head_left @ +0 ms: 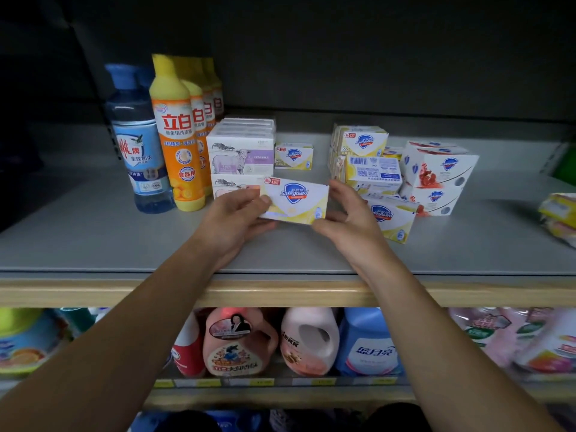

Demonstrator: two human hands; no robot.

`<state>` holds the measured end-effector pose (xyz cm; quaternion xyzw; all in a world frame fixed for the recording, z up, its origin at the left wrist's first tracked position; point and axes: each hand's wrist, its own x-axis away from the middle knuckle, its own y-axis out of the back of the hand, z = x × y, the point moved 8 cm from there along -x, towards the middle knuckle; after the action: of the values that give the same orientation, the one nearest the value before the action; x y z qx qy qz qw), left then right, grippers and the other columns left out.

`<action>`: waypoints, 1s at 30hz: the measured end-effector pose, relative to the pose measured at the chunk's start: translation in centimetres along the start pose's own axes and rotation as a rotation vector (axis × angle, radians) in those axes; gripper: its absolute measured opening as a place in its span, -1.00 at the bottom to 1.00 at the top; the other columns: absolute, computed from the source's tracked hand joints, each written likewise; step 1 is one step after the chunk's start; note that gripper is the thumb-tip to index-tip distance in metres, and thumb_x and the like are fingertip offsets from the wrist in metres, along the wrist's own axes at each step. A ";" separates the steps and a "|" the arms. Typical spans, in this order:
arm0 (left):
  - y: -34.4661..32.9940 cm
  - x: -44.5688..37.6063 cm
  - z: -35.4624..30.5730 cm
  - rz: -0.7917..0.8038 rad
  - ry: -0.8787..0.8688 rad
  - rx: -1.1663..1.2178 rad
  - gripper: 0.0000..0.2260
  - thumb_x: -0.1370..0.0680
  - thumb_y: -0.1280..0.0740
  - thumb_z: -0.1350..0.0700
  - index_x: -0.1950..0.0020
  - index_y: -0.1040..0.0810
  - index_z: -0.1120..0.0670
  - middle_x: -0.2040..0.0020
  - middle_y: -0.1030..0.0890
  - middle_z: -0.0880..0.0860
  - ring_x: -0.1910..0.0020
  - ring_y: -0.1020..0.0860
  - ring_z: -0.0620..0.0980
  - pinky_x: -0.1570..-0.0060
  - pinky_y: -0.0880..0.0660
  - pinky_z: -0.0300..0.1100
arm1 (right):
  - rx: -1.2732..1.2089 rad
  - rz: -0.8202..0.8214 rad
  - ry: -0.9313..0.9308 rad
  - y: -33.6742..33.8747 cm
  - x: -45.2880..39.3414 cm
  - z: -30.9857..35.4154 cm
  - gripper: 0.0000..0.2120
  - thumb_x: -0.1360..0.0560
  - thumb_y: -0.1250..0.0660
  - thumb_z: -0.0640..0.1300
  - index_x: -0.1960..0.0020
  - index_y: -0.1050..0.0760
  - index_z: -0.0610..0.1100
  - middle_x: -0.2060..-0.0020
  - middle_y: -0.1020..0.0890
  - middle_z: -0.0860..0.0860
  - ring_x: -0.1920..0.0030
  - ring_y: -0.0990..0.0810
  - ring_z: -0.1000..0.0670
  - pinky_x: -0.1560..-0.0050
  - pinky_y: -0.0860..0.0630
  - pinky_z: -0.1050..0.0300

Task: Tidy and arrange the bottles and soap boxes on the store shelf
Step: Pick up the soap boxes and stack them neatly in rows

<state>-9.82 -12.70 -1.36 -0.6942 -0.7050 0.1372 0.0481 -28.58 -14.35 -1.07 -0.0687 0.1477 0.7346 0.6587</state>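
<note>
Both hands are on one yellow soap box (294, 201), held just above the shelf (93, 238) near the middle of the frame. The left hand (232, 218) pinches its left end, thumb on the front face and the other fingers hidden behind, and the right hand (349, 213) grips the right end the same way. So they're apart, with the box clamped between them.

My guess at the step: this box is headed for the lone yellow box (293, 155) standing at about 12 o'clock from it, next to the sheep-print boxes (241, 157) at 10 o'clock. To do it well I'd keep the label facing out and level, slide it in square against its match, and line the front edge up with the neighbours (no point stacking crooked).

The jumble at 2 to 3 o'clock looks like the real work left. That's the barcode-up box (372, 169), the tipped box (391, 218) and the red-print boxes (439, 169).

The blue bottle (140, 145) and orange bottles (180, 141) at 9 to 10 o'clock already stand in a neat row.

Hard to tell: how deep that orange row runs, what the packet (558, 216) cut off at the right edge is, and the small print on anything. The back of the shelf is too dark to read.
</note>
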 end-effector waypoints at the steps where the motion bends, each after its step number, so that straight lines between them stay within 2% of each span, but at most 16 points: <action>1: -0.1 0.1 -0.1 0.024 -0.012 0.001 -0.85 -0.59 -0.27 0.28 -0.12 -0.56 0.23 0.01 -0.70 0.12 0.00 -0.67 0.04 0.10 -0.62 -0.17 | -0.021 -0.010 -0.013 0.0 -0.1 -0.1 -0.40 -0.44 -0.41 -0.38 -0.42 -0.36 -0.10 -0.29 -0.55 0.02 -0.17 -0.62 0.07 -0.22 -0.54 0.03; 5: -0.3 0.6 -0.7 0.102 -0.048 0.042 -0.71 -0.56 -0.27 0.33 -0.27 -0.52 0.22 -0.14 -0.65 0.20 -0.12 -0.63 0.12 -0.06 -0.61 -0.02 | 0.066 -0.035 0.052 0.0 -0.1 0.5 -0.62 -0.45 -0.42 -0.34 -0.21 -0.51 -0.05 -0.05 -0.68 0.07 -0.03 -0.65 0.12 -0.07 -0.55 0.15; 8: -0.2 0.7 -0.7 0.095 -0.017 0.073 -0.74 -0.53 -0.30 0.22 -0.22 -0.57 0.13 -0.14 -0.66 0.13 -0.14 -0.63 0.12 -0.04 -0.61 0.00 | 0.232 -0.079 0.093 0.1 0.0 0.9 -0.61 -0.42 -0.46 -0.28 -0.19 -0.52 -0.01 -0.08 -0.65 0.08 0.04 -0.61 0.09 0.00 -0.54 0.14; 10: 0.0 0.7 -0.6 0.066 0.003 0.081 -0.73 -0.49 -0.34 0.13 -0.18 -0.58 0.14 -0.15 -0.65 0.15 -0.16 -0.61 0.15 -0.06 -0.61 0.02 | 0.180 -0.062 0.077 -0.1 0.2 0.9 -0.61 -0.42 -0.44 -0.32 -0.18 -0.51 -0.01 -0.12 -0.63 0.05 0.15 -0.62 0.02 0.16 -0.59 0.08; 11: 0.0 0.7 -0.5 0.053 0.003 0.071 -0.74 -0.46 -0.35 0.10 -0.12 -0.59 0.14 -0.12 -0.65 0.16 -0.16 -0.61 0.15 -0.08 -0.60 0.03 | 0.155 -0.046 0.076 -0.2 0.2 1.0 -0.61 -0.43 -0.43 -0.32 -0.17 -0.51 0.00 -0.12 -0.62 0.05 0.17 -0.64 0.02 0.17 -0.61 0.07; 13: 0.0 0.7 -0.7 0.033 -0.015 0.034 -0.83 -0.43 -0.37 0.13 0.01 -0.59 0.14 -0.06 -0.62 0.17 -0.13 -0.58 0.15 -0.18 -0.54 0.08 | 0.189 -0.017 0.086 -0.4 0.4 1.2 -0.61 -0.42 -0.47 -0.24 -0.17 -0.51 0.07 -0.12 -0.61 0.13 0.12 -0.65 0.09 0.02 -0.60 0.13; 15: 0.0 0.7 -0.8 0.041 -0.046 0.004 -0.90 -0.46 -0.35 0.29 0.03 -0.58 0.19 -0.06 -0.58 0.16 -0.08 -0.56 0.11 -0.22 -0.46 0.05 | 0.211 0.005 0.075 -0.4 0.5 1.2 -0.62 -0.42 -0.49 -0.16 -0.15 -0.50 0.14 -0.12 -0.59 0.15 0.08 -0.66 0.03 -0.04 -0.59 0.11; 17: -0.5 0.7 -1.0 0.088 -0.078 -0.029 -0.83 -0.45 -0.31 0.44 0.05 -0.57 0.23 -0.06 -0.57 0.13 -0.02 -0.59 0.03 -0.11 -0.51 -0.06 | 0.204 0.002 0.069 -0.4 0.6 1.3 -0.64 -0.43 -0.47 -0.20 -0.10 -0.49 0.15 -0.11 -0.60 0.14 0.07 -0.67 -0.05 -0.06 -0.60 -0.02; 20: -0.9 0.9 -1.2 0.130 -0.096 -0.076 -0.75 -0.42 -0.28 0.53 0.07 -0.58 0.24 -0.06 -0.57 0.09 0.04 -0.63 -0.12 0.03 -0.56 -0.23 | 0.193 0.001 0.076 -0.4 0.6 1.4 -0.61 -0.42 -0.43 -0.29 -0.07 -0.47 0.13 -0.15 -0.59 0.13 0.06 -0.67 -0.09 -0.08 -0.58 -0.10; 22: -0.9 1.0 -1.2 0.125 -0.098 -0.066 -0.77 -0.43 -0.29 0.52 0.06 -0.57 0.25 -0.09 -0.55 0.11 0.01 -0.62 -0.08 0.00 -0.56 -0.22 | 0.199 0.016 0.078 -0.6 0.5 1.3 -0.58 -0.40 -0.43 -0.30 -0.10 -0.45 0.12 -0.18 -0.58 0.05 0.04 -0.67 -0.08 -0.07 -0.59 -0.05; 25: -0.9 1.0 -1.3 0.088 -0.086 -0.017 -0.85 -0.44 -0.33 0.38 0.03 -0.55 0.24 -0.08 -0.55 0.16 -0.01 -0.58 0.04 0.00 -0.54 -0.15 | 0.259 0.024 0.132 -1.2 0.6 1.6 -0.49 -0.37 -0.46 -0.29 -0.22 -0.42 0.07 -0.21 -0.52 -0.02 -0.07 -0.61 0.02 -0.07 -0.56 0.20; 28: -0.6 1.1 -1.3 0.016 -0.045 -0.013 -0.93 -0.50 -0.33 0.28 0.04 -0.57 0.17 -0.06 -0.58 0.19 -0.04 -0.57 0.09 -0.10 -0.54 -0.01 | 0.524 -0.051 0.279 -1.4 0.9 3.0 -0.40 -0.36 -0.50 -0.17 -0.36 -0.39 -0.03 -0.24 -0.46 0.02 -0.21 -0.42 0.03 -0.15 -0.37 0.24; 30: -0.5 1.0 -1.2 -0.026 -0.025 -0.071 -0.94 -0.55 -0.32 0.23 0.08 -0.59 0.14 -0.02 -0.58 0.22 -0.06 -0.56 0.15 -0.10 -0.56 0.08 | 0.733 -0.095 0.395 -1.4 1.2 4.2 -0.40 -0.38 -0.49 -0.09 -0.38 -0.40 -0.03 -0.26 -0.46 0.02 -0.23 -0.34 -0.01 -0.15 -0.24 0.23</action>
<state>-10.08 -11.57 -0.23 -0.6846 -0.7188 0.1199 0.0165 -26.99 -11.77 2.35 0.0239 0.5192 0.5750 0.6318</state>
